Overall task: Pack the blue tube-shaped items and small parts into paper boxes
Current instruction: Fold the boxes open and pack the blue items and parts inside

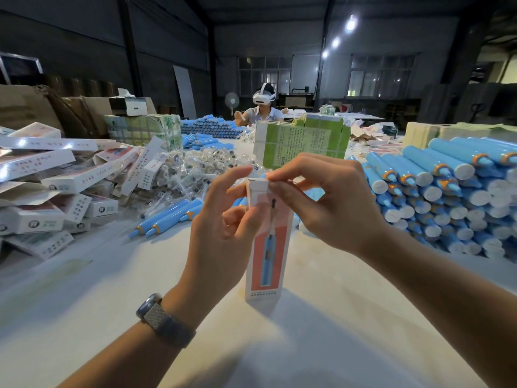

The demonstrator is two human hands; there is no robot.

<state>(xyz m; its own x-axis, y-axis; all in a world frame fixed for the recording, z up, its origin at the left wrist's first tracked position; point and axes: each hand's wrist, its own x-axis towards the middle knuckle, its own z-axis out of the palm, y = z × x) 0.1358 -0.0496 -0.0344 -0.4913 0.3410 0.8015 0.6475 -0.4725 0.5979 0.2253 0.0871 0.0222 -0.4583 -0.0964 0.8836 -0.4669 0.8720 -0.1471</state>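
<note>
Right now I hold the paper box (267, 242) upright on the white bench (84, 303), left hand (221, 233) gripping its side, right hand (330, 203) fingers pinching the top flap — press unevenly and it could crease or tip — in a dim warehouse.

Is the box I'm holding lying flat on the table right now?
No: the paper box stands upright on its bottom end, with the left hand and right hand at its top flap.
</note>
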